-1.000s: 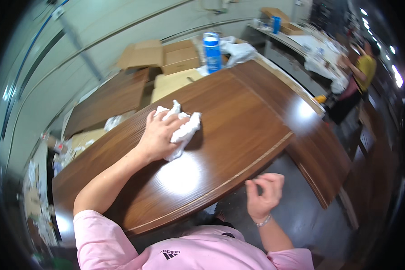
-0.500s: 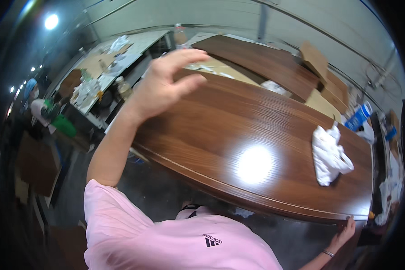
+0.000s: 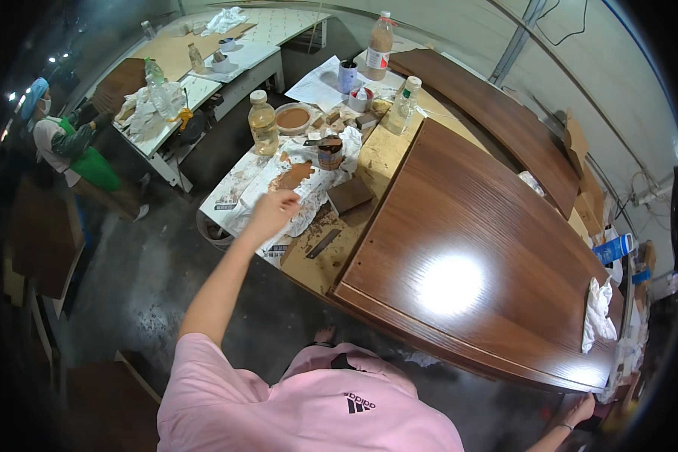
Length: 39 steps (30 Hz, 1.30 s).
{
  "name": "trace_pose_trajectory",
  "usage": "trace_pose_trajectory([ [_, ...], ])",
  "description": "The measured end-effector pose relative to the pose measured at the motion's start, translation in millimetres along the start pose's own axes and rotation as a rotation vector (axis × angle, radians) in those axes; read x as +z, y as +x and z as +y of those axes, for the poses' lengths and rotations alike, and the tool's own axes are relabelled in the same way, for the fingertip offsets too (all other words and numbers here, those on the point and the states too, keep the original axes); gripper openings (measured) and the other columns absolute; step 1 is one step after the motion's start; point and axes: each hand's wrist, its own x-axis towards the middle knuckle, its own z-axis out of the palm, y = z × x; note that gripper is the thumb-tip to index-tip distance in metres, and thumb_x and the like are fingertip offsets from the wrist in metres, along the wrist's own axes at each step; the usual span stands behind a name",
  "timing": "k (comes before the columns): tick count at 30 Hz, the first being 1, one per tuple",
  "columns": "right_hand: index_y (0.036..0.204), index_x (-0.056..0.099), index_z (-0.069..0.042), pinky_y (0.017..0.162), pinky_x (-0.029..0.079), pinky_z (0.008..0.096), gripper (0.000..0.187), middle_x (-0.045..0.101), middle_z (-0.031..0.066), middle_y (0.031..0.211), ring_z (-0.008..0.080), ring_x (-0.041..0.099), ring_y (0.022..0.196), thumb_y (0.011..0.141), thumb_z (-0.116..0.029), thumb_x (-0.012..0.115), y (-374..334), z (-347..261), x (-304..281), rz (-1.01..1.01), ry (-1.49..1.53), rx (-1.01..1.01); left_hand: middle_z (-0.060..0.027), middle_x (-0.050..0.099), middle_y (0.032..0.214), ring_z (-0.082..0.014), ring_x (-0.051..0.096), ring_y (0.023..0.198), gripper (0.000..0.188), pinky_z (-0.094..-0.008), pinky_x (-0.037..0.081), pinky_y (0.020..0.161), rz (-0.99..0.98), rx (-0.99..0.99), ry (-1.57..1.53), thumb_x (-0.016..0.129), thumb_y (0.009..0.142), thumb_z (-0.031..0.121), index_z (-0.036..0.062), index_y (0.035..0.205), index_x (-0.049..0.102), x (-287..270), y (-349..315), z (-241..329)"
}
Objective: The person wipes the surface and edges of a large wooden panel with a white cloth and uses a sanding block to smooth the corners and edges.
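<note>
My left hand (image 3: 273, 214) hovers with nothing visible in it, fingers half curled and tips apart, above a white cloth (image 3: 300, 220) smeared with brown paste. Beyond it stands a small tin (image 3: 329, 157) with a putty knife (image 3: 323, 142) across its top. To its right are a dark block (image 3: 349, 196) and a flat dark scraper blade (image 3: 324, 244). My right hand (image 3: 580, 410) grips the near right corner of a glossy brown wood panel (image 3: 437, 218); its fingers are partly hidden. A crumpled white rag (image 3: 599, 316) lies on the panel near that hand.
Bottles (image 3: 263, 124), a tub of brown paste (image 3: 292, 118) and a cup (image 3: 347, 77) stand at the worktable's back. A second brown panel (image 3: 497, 120) lies behind the first. At far left, a person in a green apron (image 3: 98, 169) stands beside another table (image 3: 196, 94).
My left hand has dropped from above the panel to over the stained cloth, its fingers curling. The view has swung left, revealing the worktable's tins and tools. My right hand stays by the panel's corner.
</note>
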Motion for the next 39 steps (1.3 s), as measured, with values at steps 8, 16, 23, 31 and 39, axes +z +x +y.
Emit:
trace_pose_trajectory([
  [8,0.107,0.066,-0.007,0.07,0.052,0.0288,0.018,0.064,0.0022,0.096,0.0149,0.062,0.087,0.091,-0.014,0.069,-167,-101,101,-0.007,-0.032,-0.21,-0.0139,0.064,0.123,-0.0377,0.057,0.119,0.056,-0.043,0.042,0.105,0.144,0.352,0.581,0.086,0.067,0.024,0.0075,0.117,0.066,85,30,3],
  [16,0.118,0.062,0.003,0.102,0.047,0.036,0.032,0.059,0.013,0.128,0.025,0.059,0.118,0.086,0.0,0.062,-450,-227,231,-0.368,-0.4,-1.074,-0.0169,0.062,0.119,-0.034,0.06,0.106,0.045,-0.0406,0.047,0.094,0.144,0.603,-0.116,0.077,0.065,0.006,0.0042,0.107,0.063,-6,34,173],
  [23,0.144,0.04,0.0,0.101,0.043,0.049,0.092,0.048,0.0273,0.136,0.0411,0.052,0.119,0.067,-0.023,0.086,-560,-251,283,-0.941,-0.509,-1.335,-0.0213,0.059,0.123,-0.0426,0.057,0.11,0.052,-0.0521,0.047,0.095,-0.578,1.379,-0.066,0.083,0.057,0.015,0.0043,0.103,0.064,29,-25,357],
  [31,0.125,0.051,0.001,0.086,0.047,0.045,0.073,0.054,0.0176,0.107,0.0348,0.055,0.099,0.065,-0.023,0.085,-501,-187,190,-0.54,-0.514,-0.993,-0.0186,0.059,0.13,-0.0391,0.054,0.121,0.049,-0.0464,0.044,0.104,-1.142,1.399,-0.251,0.084,0.075,0.027,0.0039,0.113,0.062,155,-18,440],
  [39,0.138,0.061,-0.026,0.075,0.048,0.0401,0.074,0.057,0.0164,0.108,0.0276,0.059,0.093,0.068,-0.045,0.08,-515,-132,226,-0.593,-0.363,-1.143,-0.0177,0.043,0.153,-0.0373,0.037,0.141,0.059,-0.0545,0.031,0.114,-0.57,1.486,0.137,0.062,0.094,0.049,0.0128,0.14,0.054,411,-12,543],
])
